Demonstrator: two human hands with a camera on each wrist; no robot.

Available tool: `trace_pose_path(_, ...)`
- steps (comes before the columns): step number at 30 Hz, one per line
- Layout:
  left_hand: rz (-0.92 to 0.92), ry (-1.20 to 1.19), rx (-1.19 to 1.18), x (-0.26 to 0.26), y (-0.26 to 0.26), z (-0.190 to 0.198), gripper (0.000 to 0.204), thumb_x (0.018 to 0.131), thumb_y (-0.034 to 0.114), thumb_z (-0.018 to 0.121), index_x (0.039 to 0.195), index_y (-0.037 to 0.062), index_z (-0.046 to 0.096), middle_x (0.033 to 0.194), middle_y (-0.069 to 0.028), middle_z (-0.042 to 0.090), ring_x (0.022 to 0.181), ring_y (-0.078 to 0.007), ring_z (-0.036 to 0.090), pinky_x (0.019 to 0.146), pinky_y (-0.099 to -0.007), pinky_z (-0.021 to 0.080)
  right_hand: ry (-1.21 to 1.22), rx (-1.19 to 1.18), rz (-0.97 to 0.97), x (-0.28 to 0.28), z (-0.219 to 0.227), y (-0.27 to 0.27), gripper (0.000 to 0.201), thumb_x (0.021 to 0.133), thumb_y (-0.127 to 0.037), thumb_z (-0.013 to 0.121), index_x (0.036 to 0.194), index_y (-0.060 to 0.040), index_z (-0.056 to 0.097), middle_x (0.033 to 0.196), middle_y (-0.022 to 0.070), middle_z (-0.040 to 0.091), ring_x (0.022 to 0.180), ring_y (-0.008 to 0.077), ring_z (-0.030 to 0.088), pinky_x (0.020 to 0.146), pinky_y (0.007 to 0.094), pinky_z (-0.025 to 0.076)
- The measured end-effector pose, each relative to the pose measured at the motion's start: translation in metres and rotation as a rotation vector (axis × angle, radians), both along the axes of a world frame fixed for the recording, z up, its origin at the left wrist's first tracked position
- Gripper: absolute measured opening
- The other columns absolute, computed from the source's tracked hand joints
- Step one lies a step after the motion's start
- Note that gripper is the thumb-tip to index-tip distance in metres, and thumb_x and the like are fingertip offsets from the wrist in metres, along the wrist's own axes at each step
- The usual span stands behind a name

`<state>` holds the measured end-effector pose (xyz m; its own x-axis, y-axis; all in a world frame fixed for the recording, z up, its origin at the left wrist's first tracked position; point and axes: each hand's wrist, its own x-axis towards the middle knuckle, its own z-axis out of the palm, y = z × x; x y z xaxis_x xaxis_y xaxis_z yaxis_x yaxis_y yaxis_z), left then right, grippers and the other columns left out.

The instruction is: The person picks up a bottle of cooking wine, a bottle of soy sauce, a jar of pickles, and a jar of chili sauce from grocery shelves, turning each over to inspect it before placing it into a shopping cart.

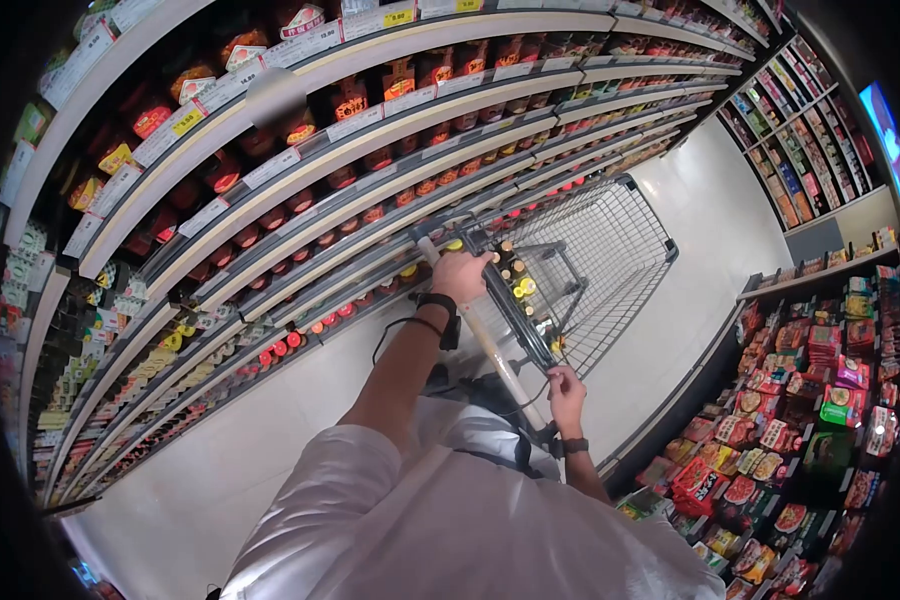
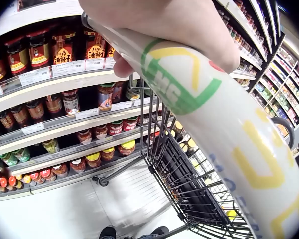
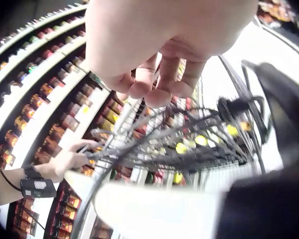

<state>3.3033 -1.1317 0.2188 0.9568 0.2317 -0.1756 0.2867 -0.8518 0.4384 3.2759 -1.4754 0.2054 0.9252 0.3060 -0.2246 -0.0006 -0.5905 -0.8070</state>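
Observation:
My left hand (image 1: 460, 275) grips the pale, printed handle (image 1: 502, 362) of a wire shopping cart (image 1: 620, 250), near the handle's far-left end. In the left wrist view, the thumb and fingers wrap round that handle (image 2: 189, 94), which bears green and yellow print. My right hand (image 1: 567, 398) is near the cart's right rear corner, off the handle. Its fingers (image 3: 158, 98) hang loosely curled in the right wrist view, with nothing between them. Several bottles or jars with yellow lids (image 1: 523, 288) lie in the cart behind the handle.
Long shelves (image 1: 390, 105) of sauce jars with price labels run along the left, close to the cart. Packaged foods (image 1: 770, 430) fill a display on the right. Pale floor (image 1: 240, 420) lies between, and another shelf unit (image 1: 800, 130) stands ahead. A thin dark cable (image 1: 395, 322) trails from my left wrist.

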Motion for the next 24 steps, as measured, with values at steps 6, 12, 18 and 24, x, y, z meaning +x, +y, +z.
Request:
trace_pose_path(6, -0.002, 0.039, -0.021, 0.002, 0.001, 0.002, 0.048, 0.076, 0.022, 0.068, 0.124, 0.0213, 0.062, 0.087, -0.0105, 0.072, 0.087, -0.0288, 0.070, 0.076, -0.0418, 0.054, -0.088, 0.349, -0.002, 0.085, 0.100, -0.002, 0.009, 0.097, -0.003, 0.055, 0.096, -0.0020, 0.064, 0.076, -0.0004, 0.058, 0.060, 0.0052, 0.050, 0.053, 0.0213, 0.042)
trace_pose_path(12, -0.016, 0.043, -0.011, 0.002, 0.000, -0.003, 0.058, 0.075, 0.022, 0.069, 0.133, 0.0245, 0.057, 0.088, -0.0124, 0.072, 0.088, -0.0311, 0.069, 0.077, -0.0445, 0.054, -0.950, 0.249, -0.029, 0.118, 0.370, -0.001, 0.009, 0.087, -0.002, 0.066, 0.096, -0.0019, 0.066, 0.085, 0.0043, 0.061, 0.063, 0.0073, 0.051, 0.054, 0.0201, 0.040)
trace_pose_path(18, 0.006, 0.008, 0.007, -0.001, -0.003, 0.002, 0.051, 0.077, 0.023, 0.070, 0.127, 0.0217, 0.061, 0.083, -0.0101, 0.071, 0.083, -0.0287, 0.070, 0.073, -0.0430, 0.055, -1.257, 0.390, 0.924, 0.053, 0.556, 0.023, 0.021, 0.103, -0.021, 0.051, 0.093, -0.0063, 0.040, 0.090, 0.0048, 0.051, 0.057, 0.0128, 0.049, 0.047, 0.0252, 0.038)
trace_pose_path(24, -0.021, -0.027, 0.016, -0.002, -0.001, -0.005, 0.056, 0.076, 0.022, 0.068, 0.130, 0.0243, 0.059, 0.084, -0.0137, 0.071, 0.084, -0.0323, 0.069, 0.070, -0.0461, 0.054, -1.104, 0.176, 1.128, 0.019, 0.567, 0.051, 0.023, 0.103, -0.022, 0.051, 0.117, -0.0077, 0.040, 0.107, 0.0075, 0.056, 0.060, 0.0138, 0.051, 0.052, 0.0252, 0.043)
